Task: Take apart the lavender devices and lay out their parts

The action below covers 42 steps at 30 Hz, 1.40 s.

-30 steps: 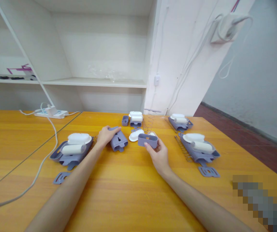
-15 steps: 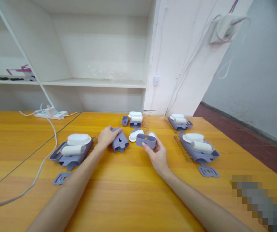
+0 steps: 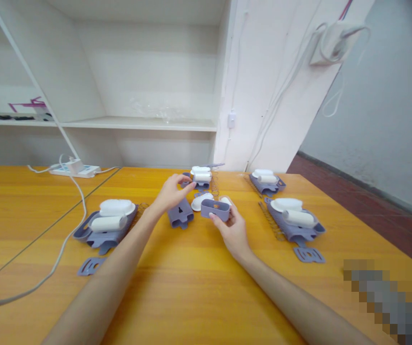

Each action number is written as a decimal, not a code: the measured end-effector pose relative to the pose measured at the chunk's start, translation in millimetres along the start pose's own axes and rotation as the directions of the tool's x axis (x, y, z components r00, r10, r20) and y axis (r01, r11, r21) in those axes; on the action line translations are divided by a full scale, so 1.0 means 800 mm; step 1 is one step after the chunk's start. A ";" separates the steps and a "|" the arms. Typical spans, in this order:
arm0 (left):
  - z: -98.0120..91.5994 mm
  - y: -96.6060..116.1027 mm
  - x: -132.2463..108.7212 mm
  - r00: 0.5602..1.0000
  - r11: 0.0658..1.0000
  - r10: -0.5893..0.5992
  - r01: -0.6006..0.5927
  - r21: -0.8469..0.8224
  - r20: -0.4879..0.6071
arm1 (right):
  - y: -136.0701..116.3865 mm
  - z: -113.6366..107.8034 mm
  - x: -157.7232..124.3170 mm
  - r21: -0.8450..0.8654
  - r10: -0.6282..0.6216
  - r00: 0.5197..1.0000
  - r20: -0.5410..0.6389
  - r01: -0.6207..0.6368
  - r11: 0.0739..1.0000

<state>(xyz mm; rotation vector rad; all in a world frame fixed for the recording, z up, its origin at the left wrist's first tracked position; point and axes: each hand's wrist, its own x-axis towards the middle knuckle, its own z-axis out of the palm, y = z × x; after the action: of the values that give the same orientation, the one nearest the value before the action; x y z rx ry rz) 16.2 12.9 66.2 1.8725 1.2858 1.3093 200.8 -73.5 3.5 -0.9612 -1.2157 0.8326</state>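
My right hand [image 3: 232, 232] grips a small purple-grey plastic box [image 3: 215, 210], oval with an open top, its thumb on the near wall. A white oval dish [image 3: 199, 202] lies just behind and left of that box. My left hand [image 3: 172, 194] is open, thumb and fingers apart, over a larger purple-grey plastic housing [image 3: 181, 213] that lies on the table with a dark keyhole-shaped slot facing up. Its fingertips reach toward a second small purple-grey box [image 3: 185, 177], which they partly hide. Behind, a white roll [image 3: 202, 177] rests on another purple-grey piece.
Similar sets of purple-grey housings with white parts stand at left [image 3: 110, 223], right [image 3: 294, 218] and back right [image 3: 266, 182]. Flat slotted plates [image 3: 309, 255] and thin wire coils [image 3: 272, 221] lie beside them. A white cable [image 3: 64, 244] runs from a power strip [image 3: 74, 168] across the left side.
My left hand has let go of the larger purple-grey housing and moved forward and to the right. That housing stays on the table. My right hand still holds its small box.
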 end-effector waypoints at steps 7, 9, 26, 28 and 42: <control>0.028 0.051 -0.019 0.886 0.946 0.160 -0.011 -0.325 0.435 | 0.006 0.000 0.004 0.001 -0.018 1.000 0.015 0.018 1.000; 0.037 0.049 -0.021 0.862 0.932 0.112 0.082 -0.353 0.495 | 0.009 -0.001 0.005 -0.013 -0.022 1.000 0.020 0.022 1.000; 0.084 0.019 -0.028 0.931 0.774 -0.194 0.338 -0.535 0.308 | 0.017 -0.005 0.015 -0.061 0.069 0.997 0.021 -0.067 0.996; 0.087 0.022 -0.030 0.926 0.773 -0.221 0.357 -0.525 0.305 | 0.019 -0.006 0.017 -0.090 0.055 0.998 0.010 -0.054 0.994; 0.014 0.024 0.006 0.978 0.905 -0.187 0.207 -0.373 0.088 | 0.012 -0.005 0.002 -0.507 0.062 0.993 0.098 -0.003 0.862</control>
<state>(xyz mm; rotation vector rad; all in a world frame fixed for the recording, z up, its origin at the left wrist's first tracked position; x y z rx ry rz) 34.8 10.5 79.4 1.4564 1.0710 1.2877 205.0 -69.5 -4.9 -1.3765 -1.5620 0.6034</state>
